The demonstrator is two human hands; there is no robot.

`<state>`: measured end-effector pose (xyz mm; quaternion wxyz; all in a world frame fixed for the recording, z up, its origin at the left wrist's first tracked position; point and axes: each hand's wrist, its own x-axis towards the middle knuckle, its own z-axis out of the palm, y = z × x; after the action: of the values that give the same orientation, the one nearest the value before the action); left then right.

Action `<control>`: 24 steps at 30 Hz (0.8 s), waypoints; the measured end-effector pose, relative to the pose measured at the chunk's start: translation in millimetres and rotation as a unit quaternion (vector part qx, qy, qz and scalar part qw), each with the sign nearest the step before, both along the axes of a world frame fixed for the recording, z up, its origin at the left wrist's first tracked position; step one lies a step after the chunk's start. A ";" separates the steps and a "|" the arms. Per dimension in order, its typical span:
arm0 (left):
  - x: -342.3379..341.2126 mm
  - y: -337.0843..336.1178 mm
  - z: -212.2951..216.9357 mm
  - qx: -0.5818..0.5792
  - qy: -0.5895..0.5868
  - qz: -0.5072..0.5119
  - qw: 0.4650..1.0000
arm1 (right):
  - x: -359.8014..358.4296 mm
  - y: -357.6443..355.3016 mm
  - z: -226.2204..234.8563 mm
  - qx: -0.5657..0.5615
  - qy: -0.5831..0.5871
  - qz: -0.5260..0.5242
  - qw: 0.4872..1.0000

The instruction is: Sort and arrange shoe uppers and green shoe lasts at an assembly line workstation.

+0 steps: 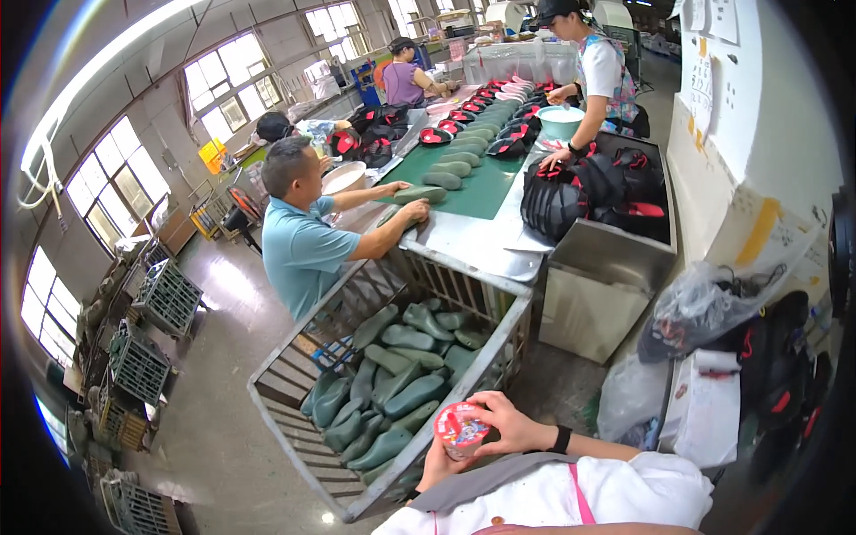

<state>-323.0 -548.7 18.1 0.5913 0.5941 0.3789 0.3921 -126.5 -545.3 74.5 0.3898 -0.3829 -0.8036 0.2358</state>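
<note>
A small round red-and-white tub (461,428) with a printed top is between my two hands, close to my body. My left hand (439,467) wraps round its lower side. From the right, my right hand (510,428) grips the upper rim with bent fingers. A dark band circles my right wrist. Just beyond the tub stands a metal cage cart (283,439), and its near rail runs close by my left hand. Inside it lie many green shoe lasts (412,395) in a loose heap.
A green conveyor belt (486,203) carries rows of lasts and black-red shoe uppers (435,135). A person in a blue shirt (308,241) handles lasts at its near end. Another person (599,76) reaches into a metal bin (593,294) of uppers. Plastic bags (704,308) lie right.
</note>
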 end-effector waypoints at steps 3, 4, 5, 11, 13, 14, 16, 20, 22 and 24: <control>47.5 30.9 8.3 -0.017 0.019 -0.008 1.000 | 55.2 35.4 -1.8 -0.028 0.062 0.009 0.998; 66.5 44.0 11.1 -0.002 0.046 -0.023 0.999 | 71.1 45.6 0.3 -0.017 0.074 -0.030 0.997; 81.3 52.0 13.4 0.012 0.075 -0.037 0.996 | 87.2 54.0 1.2 -0.020 0.077 -0.026 0.996; 167.4 114.1 10.9 0.013 0.066 -0.082 0.994 | 171.8 104.4 15.4 0.005 0.044 -0.070 0.997; 188.4 130.3 9.8 0.024 0.091 -0.079 0.992 | 190.5 121.0 21.4 0.009 0.041 -0.074 0.996; 198.7 136.7 11.2 0.014 0.072 -0.065 0.995 | 197.8 128.8 23.6 0.011 0.052 -0.080 0.995; 209.9 147.8 18.8 0.033 0.097 -0.067 0.992 | 208.4 142.3 28.9 0.010 0.059 -0.084 0.995; 220.2 177.6 17.9 0.048 0.076 -0.063 0.994 | 216.8 173.3 39.9 0.034 0.059 -0.095 0.993; 215.1 188.4 18.4 0.019 0.052 -0.064 0.996 | 217.2 186.8 45.4 0.065 0.020 -0.136 0.988; 221.9 211.3 24.0 0.042 0.094 -0.073 0.992 | 217.8 196.7 51.7 0.033 0.075 -0.148 0.986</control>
<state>-101.1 -337.4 42.1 0.5545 0.6786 0.3721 0.3060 91.3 -348.6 126.2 0.4923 -0.4653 -0.7140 0.1770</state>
